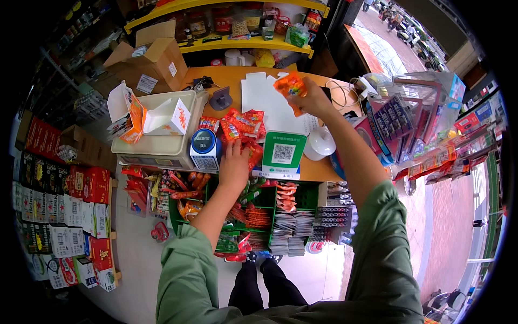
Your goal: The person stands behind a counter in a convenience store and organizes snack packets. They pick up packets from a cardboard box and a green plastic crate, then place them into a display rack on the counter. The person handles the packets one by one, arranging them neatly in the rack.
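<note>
My right hand (313, 99) is raised over the far right part of the wooden counter (230, 81), shut on an orange snack packet (289, 86). White sheets of paper (255, 95) lie on the counter beneath and to the left of it. My left hand (235, 162) reaches over the counter's near edge and rests on a pile of red snack packets (243, 124); whether its fingers grip one is hidden. A blue round container (205, 141) stands left of that pile, and a green payment-code stand (284, 152) stands right of it.
Below the counter's near edge is a green divided rack (265, 202) of packaged snacks. A beige bin (162, 141) with opened boxes and a cardboard box (156, 65) stand at left. A white lidded pot (319, 143) and clear plastic containers (429, 97) are at right. Yellow shelves (243, 43) rise behind.
</note>
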Motion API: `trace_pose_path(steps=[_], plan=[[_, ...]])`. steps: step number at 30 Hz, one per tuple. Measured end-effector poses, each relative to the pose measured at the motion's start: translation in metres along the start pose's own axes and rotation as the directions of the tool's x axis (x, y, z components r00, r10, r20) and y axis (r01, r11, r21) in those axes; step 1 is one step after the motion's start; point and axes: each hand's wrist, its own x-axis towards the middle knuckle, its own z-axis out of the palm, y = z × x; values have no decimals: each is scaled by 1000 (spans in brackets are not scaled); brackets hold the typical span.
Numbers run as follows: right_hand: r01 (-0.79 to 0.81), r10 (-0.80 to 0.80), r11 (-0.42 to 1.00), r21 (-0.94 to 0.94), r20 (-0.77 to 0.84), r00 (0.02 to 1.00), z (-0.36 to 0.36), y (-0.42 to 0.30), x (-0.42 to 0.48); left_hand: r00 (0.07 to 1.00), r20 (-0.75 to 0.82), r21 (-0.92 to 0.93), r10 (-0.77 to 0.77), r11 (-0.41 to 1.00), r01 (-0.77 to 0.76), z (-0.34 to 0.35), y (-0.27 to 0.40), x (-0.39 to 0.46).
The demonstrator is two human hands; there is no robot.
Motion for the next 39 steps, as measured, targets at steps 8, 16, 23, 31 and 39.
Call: trace_pose_path(steps=[8, 16, 23, 31, 39], plan=[[-202, 304, 939, -277, 403, 863, 74, 96, 64, 996, -50, -84, 68, 994, -72, 5, -10, -11], [145, 113, 766, -626, 354, 928, 91, 69, 78, 991, -115, -127, 66, 989, -81, -7, -11, -20], [309, -36, 812, -495, 486, 873, 150, -42, 90, 970, -242, -265, 22, 960, -88, -29, 6, -42], [154, 89, 907, -392, 536, 839, 174, -39, 99, 930, -366, -399, -22, 907, -135, -42, 0, -86], [301, -269, 952, -54, 319, 909, 108, -68, 73, 907, -384, -642, -175, 756, -125, -65, -3, -96]])
